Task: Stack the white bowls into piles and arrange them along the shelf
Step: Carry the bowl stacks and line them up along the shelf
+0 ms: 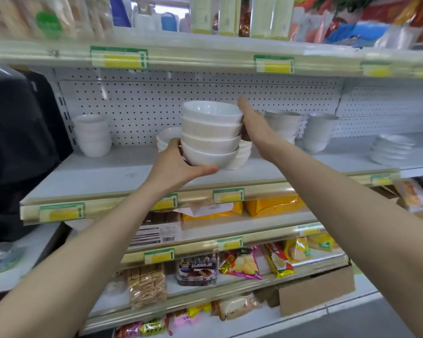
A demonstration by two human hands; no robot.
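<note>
A pile of several white bowls (211, 134) is held just above the white shelf (103, 176). My left hand (178, 167) grips the bottom bowl from below, thumb under its base. My right hand (253, 125) presses flat against the pile's right side, fingers straight and pointing up. Behind the held pile stand more bowls (242, 154) and another low pile (165, 140), both partly hidden. A bowl pile (93, 135) stands at the shelf's left. Two more piles (283, 123) (319, 132) stand to the right.
A stack of white saucers (391, 150) sits at the far right of the shelf. A pegboard back wall (144, 98) closes the shelf behind. The shelf above (205, 57) hangs low. A dark bulky object (15, 132) stands at the left. Snack packets fill the lower shelves.
</note>
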